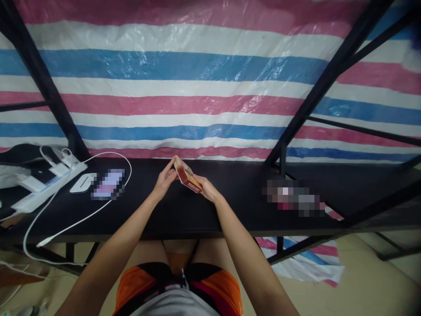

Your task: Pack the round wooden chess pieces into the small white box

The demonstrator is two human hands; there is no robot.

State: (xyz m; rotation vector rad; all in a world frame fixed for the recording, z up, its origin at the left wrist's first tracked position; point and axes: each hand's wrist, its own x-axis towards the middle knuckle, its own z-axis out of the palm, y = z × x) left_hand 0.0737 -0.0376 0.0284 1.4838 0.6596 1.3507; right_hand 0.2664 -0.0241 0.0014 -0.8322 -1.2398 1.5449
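A small flat box (pixel 187 176), dark red and cream with a row of pale marks along its lower edge, is held tilted above the black desk (pixel 138 219). My left hand (pixel 165 181) grips its upper left end, fingertips at the top corner. At its lower right end, my right hand (pixel 207 188) has its fingers closed on the side. What is printed on the box is too small to read. Fingers behind the box are partly hidden.
To the left are a pixelated phone (pixel 108 184), a white flat device (pixel 83 183), a white power strip (pixel 49 186) with plugs and a looping white cable (pixel 74 220). A pixelated item (pixel 292 197) lies at right. Black metal posts (pixel 304 92) and striped sheeting (pixel 184 105) stand behind.
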